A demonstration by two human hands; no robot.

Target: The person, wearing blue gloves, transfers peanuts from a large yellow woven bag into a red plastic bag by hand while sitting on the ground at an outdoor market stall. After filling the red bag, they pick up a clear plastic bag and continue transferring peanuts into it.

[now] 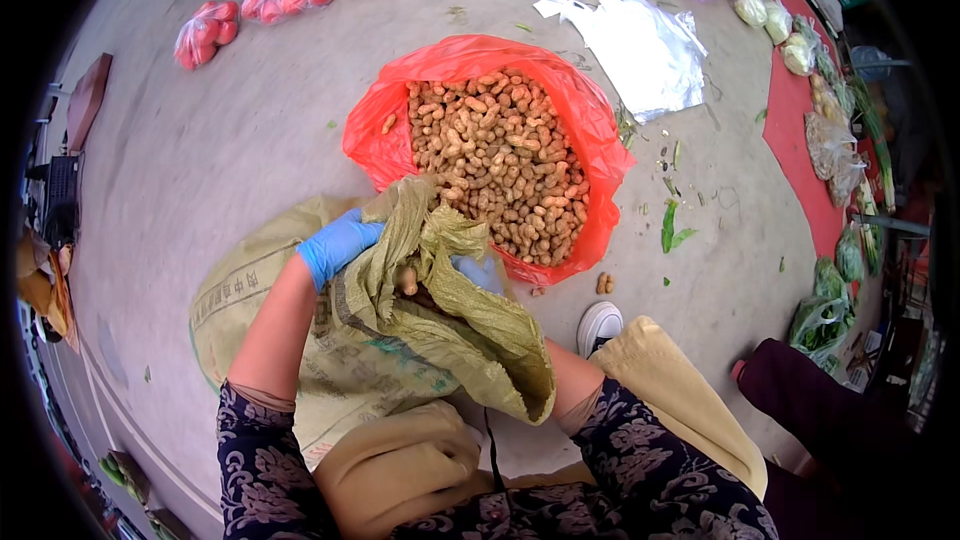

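A woven plastic sack (255, 292), olive-green with printed writing, leans in front of me with its mouth gathered and folded. My left hand (341, 244), in a blue glove, grips the bunched cloth at the upper left of the mouth. On the other side, my right hand (478, 272), also blue-gloved, is partly hidden behind the sack's folds and holds the cloth there. One peanut (409, 281) shows in the opening between the folds. Just beyond the sack stands an open red plastic bag (592, 127), filled with unshelled peanuts (502, 165).
A white plastic bag (637, 52) lies flat beyond the red bag. Bags of red round produce (206, 34) sit at upper left. Vegetables in bags line a red mat (799, 142) at right. Green leaves (671, 229) and loose peanuts (605, 283) lie on the floor. Another person's dark-clad leg (795, 382) is at right.
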